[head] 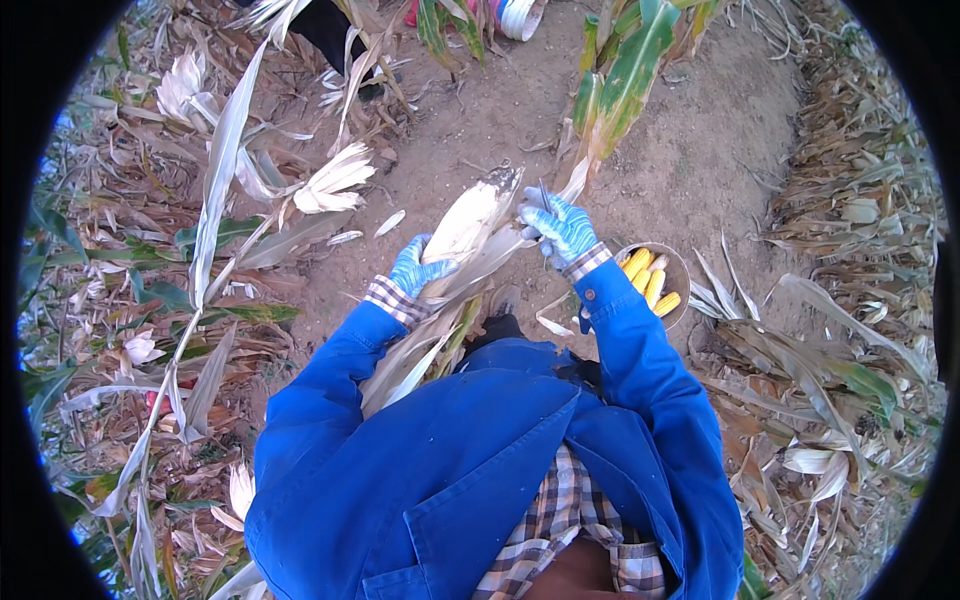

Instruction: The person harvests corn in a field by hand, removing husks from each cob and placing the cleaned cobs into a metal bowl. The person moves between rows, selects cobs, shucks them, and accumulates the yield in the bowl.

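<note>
My left hand (424,266), in a blue-and-white knit glove, grips the lower part of a corn ear (466,221) wrapped in pale dry husk. The ear's dark, withered tip points away from me. My right hand (559,225), gloved alike, is just right of the ear, with a thin, pointed metal tool (543,193) jutting from between its fingers. A loose husk leaf (504,246) spreads from the ear toward this hand. By my right forearm stands a round bucket (684,271) holding several husked yellow corn cobs (654,285).
Dry cornstalks (225,277) with emptied husks (335,184) lean in on the left. A partly green corn plant (615,97) rises ahead. Flattened dry stalks (810,367) lie right. At the top are a person's dark-clothed leg (326,30) and a white container (517,19).
</note>
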`<state>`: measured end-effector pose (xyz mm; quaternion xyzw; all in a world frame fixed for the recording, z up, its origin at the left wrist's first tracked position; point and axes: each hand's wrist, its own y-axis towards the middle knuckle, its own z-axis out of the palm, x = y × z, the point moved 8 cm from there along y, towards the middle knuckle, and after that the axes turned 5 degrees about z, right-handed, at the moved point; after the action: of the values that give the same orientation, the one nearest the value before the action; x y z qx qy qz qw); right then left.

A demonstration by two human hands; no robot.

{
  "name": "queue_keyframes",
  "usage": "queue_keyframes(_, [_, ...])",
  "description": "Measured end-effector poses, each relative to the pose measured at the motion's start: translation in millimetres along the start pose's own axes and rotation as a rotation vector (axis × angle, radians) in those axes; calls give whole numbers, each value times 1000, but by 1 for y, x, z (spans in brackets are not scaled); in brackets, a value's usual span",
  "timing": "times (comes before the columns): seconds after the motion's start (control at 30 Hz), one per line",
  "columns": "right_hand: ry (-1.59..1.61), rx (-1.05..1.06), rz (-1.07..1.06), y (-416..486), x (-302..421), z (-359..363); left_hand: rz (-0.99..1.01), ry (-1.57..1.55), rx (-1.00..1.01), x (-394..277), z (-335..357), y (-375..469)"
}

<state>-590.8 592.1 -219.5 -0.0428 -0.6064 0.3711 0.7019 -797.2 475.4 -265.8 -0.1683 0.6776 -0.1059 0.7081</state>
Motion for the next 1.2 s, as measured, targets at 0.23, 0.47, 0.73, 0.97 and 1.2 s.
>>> queue_keyframes(0.23, [-121, 3, -83, 27, 8, 6, 76, 186, 9, 0, 13, -10])
queue_keyframes(0.47, [-44, -5, 51, 42, 5, 25, 61, 126, -186, 8, 6, -18])
queue_keyframes(0.73, [-43, -235, 29, 43, 3, 45, 283, 357, -169, -37, 5, -2])
queue_keyframes(0.97, [799, 95, 188, 56, -34, 137, 420, 549, -372, -123, -19, 13])
queue_keyframes(1.2, [509, 719, 348, -16, -54, 177, 164, 328, -668, -80, -149, 30])
